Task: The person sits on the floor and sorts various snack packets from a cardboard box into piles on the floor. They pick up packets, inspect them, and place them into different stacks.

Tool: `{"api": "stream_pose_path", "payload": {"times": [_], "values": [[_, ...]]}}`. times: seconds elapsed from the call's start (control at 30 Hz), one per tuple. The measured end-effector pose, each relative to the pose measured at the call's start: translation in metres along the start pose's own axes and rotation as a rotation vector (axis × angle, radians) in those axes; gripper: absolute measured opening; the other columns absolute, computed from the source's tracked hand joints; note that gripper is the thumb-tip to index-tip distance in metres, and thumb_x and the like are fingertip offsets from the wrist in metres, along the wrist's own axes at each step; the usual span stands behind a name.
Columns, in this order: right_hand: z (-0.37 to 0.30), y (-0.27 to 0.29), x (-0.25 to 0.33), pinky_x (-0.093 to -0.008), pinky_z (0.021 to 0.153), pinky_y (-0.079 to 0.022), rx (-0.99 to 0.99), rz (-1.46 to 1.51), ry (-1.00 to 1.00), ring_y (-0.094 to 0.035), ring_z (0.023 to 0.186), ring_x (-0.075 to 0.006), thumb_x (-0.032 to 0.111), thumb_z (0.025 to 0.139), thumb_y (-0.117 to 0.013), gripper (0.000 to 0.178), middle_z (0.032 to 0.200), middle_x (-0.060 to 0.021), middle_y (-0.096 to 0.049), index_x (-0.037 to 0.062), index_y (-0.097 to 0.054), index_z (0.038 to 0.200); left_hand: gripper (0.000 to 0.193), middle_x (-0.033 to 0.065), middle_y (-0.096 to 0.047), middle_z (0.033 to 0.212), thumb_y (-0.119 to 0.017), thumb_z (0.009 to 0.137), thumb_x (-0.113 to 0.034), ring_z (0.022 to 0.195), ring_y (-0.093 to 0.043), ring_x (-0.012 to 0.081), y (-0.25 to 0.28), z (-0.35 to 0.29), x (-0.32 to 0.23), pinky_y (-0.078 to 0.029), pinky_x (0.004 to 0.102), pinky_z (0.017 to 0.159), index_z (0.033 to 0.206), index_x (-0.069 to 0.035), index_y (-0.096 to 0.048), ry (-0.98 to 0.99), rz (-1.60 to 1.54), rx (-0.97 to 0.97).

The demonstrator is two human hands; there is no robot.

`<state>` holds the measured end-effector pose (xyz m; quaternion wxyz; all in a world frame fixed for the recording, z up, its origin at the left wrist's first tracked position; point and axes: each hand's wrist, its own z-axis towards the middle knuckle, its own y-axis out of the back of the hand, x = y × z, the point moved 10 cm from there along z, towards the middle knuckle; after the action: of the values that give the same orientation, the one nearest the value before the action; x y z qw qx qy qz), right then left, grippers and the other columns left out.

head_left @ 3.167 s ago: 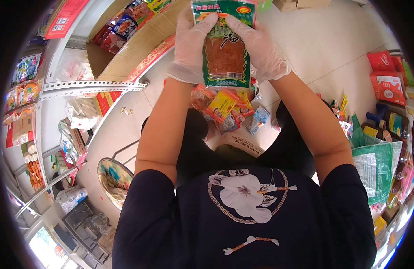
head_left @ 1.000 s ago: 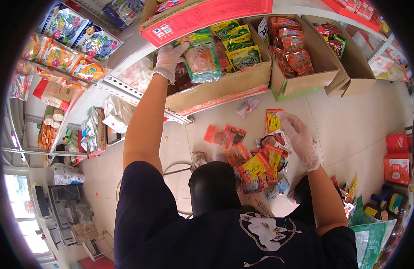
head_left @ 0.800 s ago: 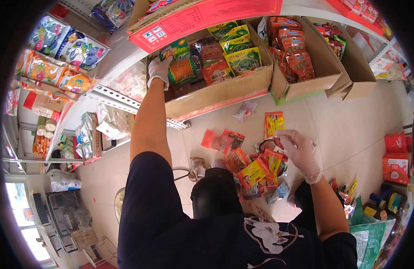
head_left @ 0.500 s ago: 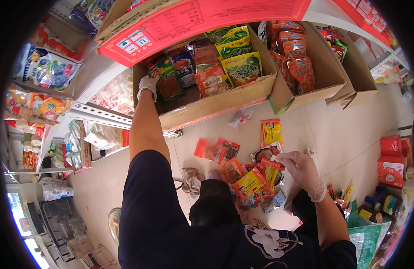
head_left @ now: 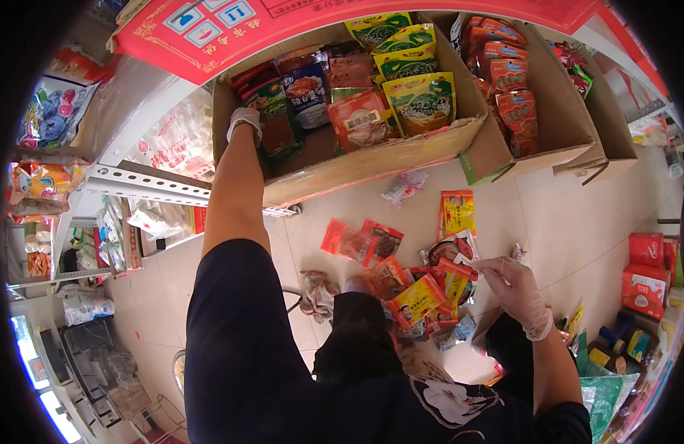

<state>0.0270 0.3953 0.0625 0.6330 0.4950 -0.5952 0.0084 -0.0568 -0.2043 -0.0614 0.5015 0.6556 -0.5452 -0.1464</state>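
Observation:
My left hand, in a clear glove, reaches into the left end of a cardboard box on the shelf. It is beside a green and brown snack packet; its fingers are largely hidden. Blue, red and green-yellow packets stand in the same box. Lower right, my gloved right hand is closed in a pinch at the top corner of a red and yellow snack packet. That packet leans over a pile on the floor, next to another yellow and red packet.
Red packets and a small pinkish packet lie on the tiled floor. Right of the box stands a second carton of orange-red packets. A metal shelf runs along the left; red boxes are stacked at right.
The view has shifted, bringing the shelf box closer. My left hand has stayed at the box's left end, slightly lower against the green packet. My right hand remains at the red and yellow packet.

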Motion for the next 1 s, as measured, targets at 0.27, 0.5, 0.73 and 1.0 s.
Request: {"api": "stream_pose_path", "payload": {"times": [0.27,0.5,0.73,1.0], "values": [[-0.003,-0.01,-0.001,-0.0358,0.069,-0.049,0.067,-0.084,0.044,-0.062,0.078,-0.0294,0.009,0.083,-0.061,0.016,0.085,-0.0129,-0.064,0.0085,-0.064,0.099,0.116,0.0265,-0.008,0.148,-0.074,0.07,-0.026,0.127,-0.039,0.0392,-0.013,-0.034,0.016,-0.039,0.0413,0.102,0.146,-0.024,0.014,0.446,-1.034,-0.345],[-0.007,-0.009,0.005,-0.0392,0.068,-0.048,0.078,-0.118,0.115,-0.061,0.079,-0.0328,0.011,0.082,-0.061,0.018,0.084,-0.0146,-0.063,0.0089,-0.063,0.1,0.088,0.0214,-0.018,0.145,-0.067,0.076,-0.017,0.123,-0.043,0.0373,0.036,-0.06,0.007,-0.043,0.0411,0.097,0.144,-0.027,-0.012,0.344,-0.691,-0.483],[-0.004,-0.01,0.002,-0.0403,0.067,-0.047,0.101,-0.108,0.113,-0.06,0.077,-0.0334,0.01,0.082,-0.06,0.019,0.083,-0.0154,-0.062,0.0086,-0.062,0.101,0.036,0.0092,-0.058,0.12,-0.057,0.08,-0.025,0.108,-0.057,0.028,0.0,-0.098,-0.137,-0.046,0.0405,0.089,0.116,-0.024,-0.062,-0.662,0.038,0.197],[0.0,-0.01,-0.004,-0.041,0.067,-0.047,0.114,-0.12,0.09,-0.06,0.076,-0.0338,0.012,0.082,-0.061,0.02,0.083,-0.0156,-0.062,0.0091,-0.061,0.101,0.058,0.0102,-0.05,0.133,-0.058,0.082,-0.025,0.12,-0.049,0.0277,-0.088,-0.094,-0.148,-0.038,0.0416,0.098,0.137,-0.02,-0.041,-0.731,0.013,0.671]]}}
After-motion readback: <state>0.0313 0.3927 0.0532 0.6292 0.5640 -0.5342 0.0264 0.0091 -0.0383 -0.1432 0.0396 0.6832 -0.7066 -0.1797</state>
